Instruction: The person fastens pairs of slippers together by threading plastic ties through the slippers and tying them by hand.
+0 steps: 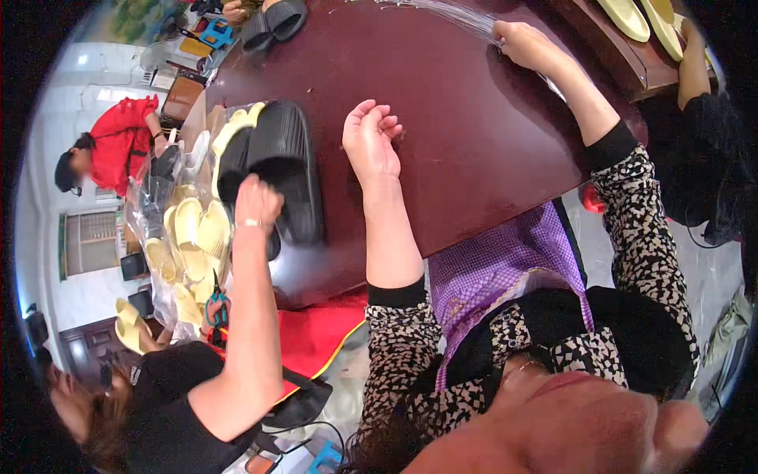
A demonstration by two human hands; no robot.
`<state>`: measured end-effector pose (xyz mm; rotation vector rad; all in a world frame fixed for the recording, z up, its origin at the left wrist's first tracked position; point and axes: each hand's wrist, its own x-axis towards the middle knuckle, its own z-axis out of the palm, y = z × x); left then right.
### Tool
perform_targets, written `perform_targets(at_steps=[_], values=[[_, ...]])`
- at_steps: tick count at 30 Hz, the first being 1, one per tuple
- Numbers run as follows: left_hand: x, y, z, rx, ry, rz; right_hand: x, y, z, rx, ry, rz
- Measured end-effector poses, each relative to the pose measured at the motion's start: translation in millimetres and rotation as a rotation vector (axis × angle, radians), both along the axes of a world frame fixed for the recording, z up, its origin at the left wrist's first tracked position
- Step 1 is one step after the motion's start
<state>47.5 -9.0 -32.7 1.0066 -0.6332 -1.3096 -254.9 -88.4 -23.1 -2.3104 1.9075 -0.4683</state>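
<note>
My left hand [371, 142] is raised over the dark red table, its fingers loosely curled and nothing visible in them. Farther right, my right hand [529, 51] grips a bundle of thin clear strands [458, 22]. The strands fan out leftward past the far edge of the view, and a short end hangs below my fist. Left of my left hand lies a pair of black slide sandals [296, 189]. Another person's hand [258, 201], blurred, is at these slides; what it holds I cannot make out.
Cream slides [197, 237] in clear plastic fill the left side, near a co-worker's teal-handled cutters [215, 304]. More black slides [272, 24] are at the far edge. Cream slides [628, 17] sit on a wooden surface at upper right, beside another person's arm [695, 67].
</note>
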Motion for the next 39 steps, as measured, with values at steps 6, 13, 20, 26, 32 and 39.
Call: perform_targets(at_steps=[6, 13, 20, 26, 32, 39], values=[[-3, 9, 3, -0.011, -0.06, -0.058, -2, 12, 11, -0.233, -0.195, -0.007], [-12, 10, 4, -0.027, -0.108, -0.318, -21, -1, 18, -0.147, -0.616, 0.03], [-12, 15, 5, -0.062, -0.129, -0.528, -2, 19, 53, 0.309, -1.253, -0.074], [-19, 23, 7, -0.192, -0.241, -0.517, -2, 10, 29, 0.559, -1.355, 0.156], [-39, 34, 16, -0.711, -0.883, -0.166, 54, 38, 30, 0.635, -1.364, 0.235], [-57, 37, 13, -1.107, -1.08, -0.12, 95, 67, 15, 0.87, -1.519, 0.15]])
